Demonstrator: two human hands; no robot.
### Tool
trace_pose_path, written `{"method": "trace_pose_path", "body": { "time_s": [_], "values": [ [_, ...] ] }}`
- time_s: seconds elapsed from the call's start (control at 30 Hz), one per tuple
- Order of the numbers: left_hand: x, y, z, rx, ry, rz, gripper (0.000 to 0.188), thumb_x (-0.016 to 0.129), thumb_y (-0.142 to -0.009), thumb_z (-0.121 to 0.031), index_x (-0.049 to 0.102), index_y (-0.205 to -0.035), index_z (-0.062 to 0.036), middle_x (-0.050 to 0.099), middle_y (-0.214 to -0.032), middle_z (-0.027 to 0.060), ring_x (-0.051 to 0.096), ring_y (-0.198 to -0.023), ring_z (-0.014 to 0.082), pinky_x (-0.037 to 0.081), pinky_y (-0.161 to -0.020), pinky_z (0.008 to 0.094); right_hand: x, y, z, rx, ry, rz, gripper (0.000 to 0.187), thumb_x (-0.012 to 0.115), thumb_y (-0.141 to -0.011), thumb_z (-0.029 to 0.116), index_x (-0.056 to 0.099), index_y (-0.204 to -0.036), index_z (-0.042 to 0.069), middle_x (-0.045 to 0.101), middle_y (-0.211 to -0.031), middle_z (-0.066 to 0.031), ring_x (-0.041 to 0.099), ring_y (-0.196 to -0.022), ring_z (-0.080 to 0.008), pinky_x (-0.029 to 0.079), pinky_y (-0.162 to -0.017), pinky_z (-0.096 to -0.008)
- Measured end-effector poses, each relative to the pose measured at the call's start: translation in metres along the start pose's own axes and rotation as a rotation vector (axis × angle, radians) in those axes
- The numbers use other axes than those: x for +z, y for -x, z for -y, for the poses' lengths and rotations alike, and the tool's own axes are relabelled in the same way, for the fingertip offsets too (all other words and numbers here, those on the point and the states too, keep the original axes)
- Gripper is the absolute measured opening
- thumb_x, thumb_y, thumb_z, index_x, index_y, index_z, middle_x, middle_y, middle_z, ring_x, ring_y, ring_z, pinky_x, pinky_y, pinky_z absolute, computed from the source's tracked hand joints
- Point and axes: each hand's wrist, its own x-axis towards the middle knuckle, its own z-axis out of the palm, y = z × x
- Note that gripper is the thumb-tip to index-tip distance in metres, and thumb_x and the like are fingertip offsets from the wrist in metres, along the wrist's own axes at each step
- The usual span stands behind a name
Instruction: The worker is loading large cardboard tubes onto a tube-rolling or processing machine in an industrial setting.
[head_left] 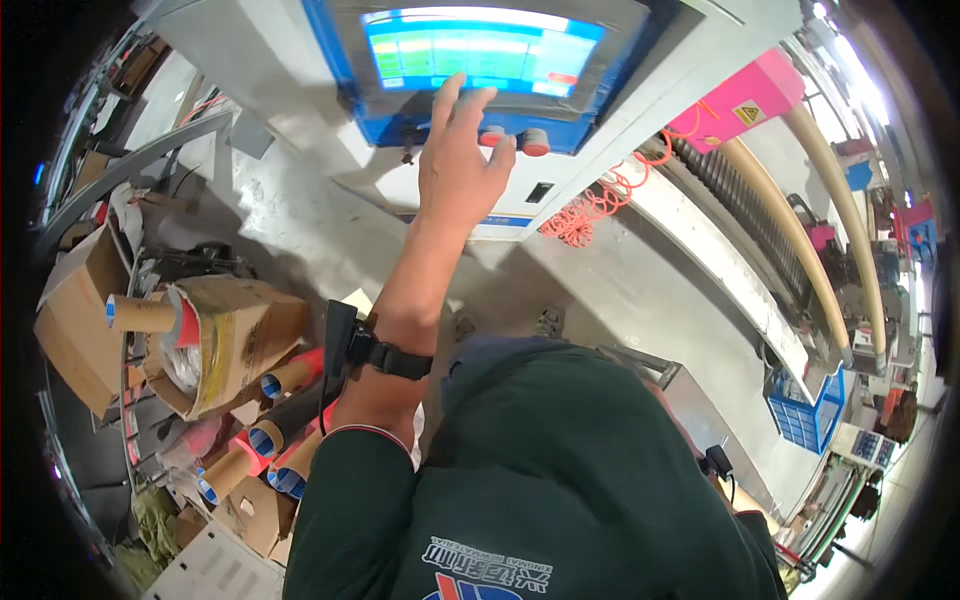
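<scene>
My left hand [462, 165] reaches up over the front of a machine's control panel, its fingers stretched out and holding nothing. The index fingertip overlaps the lower edge of the lit touchscreen [480, 52], which shows green and blue fields; whether it presses the glass I cannot tell. Beside the thumb sit a red push button [535, 143] and another knob, partly behind the fingers, on the blue panel frame [385, 130]. A black strap [395, 360] with a small device wraps my left forearm. My right hand is out of sight; only a black device [718, 460] shows on that side.
Cardboard boxes [255, 325] and several cardboard tubes [228, 470] crowd the floor at left. Right of the cabinet lie a coiled orange hose [572, 222], a pink machine housing [745, 100], long rollers [780, 210] and a blue crate [800, 415].
</scene>
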Motion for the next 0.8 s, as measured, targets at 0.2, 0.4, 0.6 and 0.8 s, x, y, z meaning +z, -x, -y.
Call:
{"method": "trace_pose_path", "body": {
  "time_s": [0.2,0.4,0.6,0.8],
  "values": [
    [0.022,0.001,-0.021,0.089,0.122,0.1,0.049,0.069,-0.073,-0.008,0.053,-0.119,-0.0055,0.039,-0.138,0.0197,0.064,-0.08,0.0238,0.052,-0.072,0.0363,0.003,-0.003,-0.014,0.009,-0.009,-0.013,0.05,0.071,-0.079,0.03,0.061,-0.113,-0.005,0.067,-0.103,-0.0122,0.061,-0.095,-0.0175,0.047,-0.084,-0.0309],
    [0.036,-0.002,-0.032,0.077,0.159,0.187,0.05,0.069,-0.074,-0.005,0.052,-0.121,-0.0053,0.036,-0.139,0.018,0.063,-0.088,0.026,0.053,-0.074,0.0344,0.001,-0.001,-0.012,0.017,-0.009,-0.002,0.052,0.073,-0.077,0.031,0.06,-0.113,-0.004,0.067,-0.104,-0.0127,0.062,-0.097,-0.0187,0.047,-0.085,-0.0315],
    [0.044,-0.01,-0.032,0.121,0.109,0.164,0.051,0.069,-0.074,-0.006,0.051,-0.122,-0.0052,0.035,-0.139,0.0182,0.06,-0.094,0.0298,0.053,-0.076,0.0358,-0.002,-0.009,-0.032,0.026,0.007,-0.02,0.056,0.073,-0.076,0.033,0.06,-0.116,-0.003,0.067,-0.106,-0.0123,0.062,-0.098,-0.0198,0.047,-0.086,-0.0317],
    [0.049,-0.007,-0.031,0.14,0.102,0.138,0.049,0.067,-0.075,-0.004,0.052,-0.122,-0.006,0.036,-0.14,0.0143,0.061,-0.082,0.0229,0.055,-0.07,0.0305,-0.002,0.001,-0.012,0.097,-0.001,-0.065,0.058,0.073,-0.076,0.034,0.059,-0.117,-0.004,0.066,-0.108,-0.0131,0.061,-0.099,-0.0195,0.046,-0.087,-0.0319]
  ]
}}
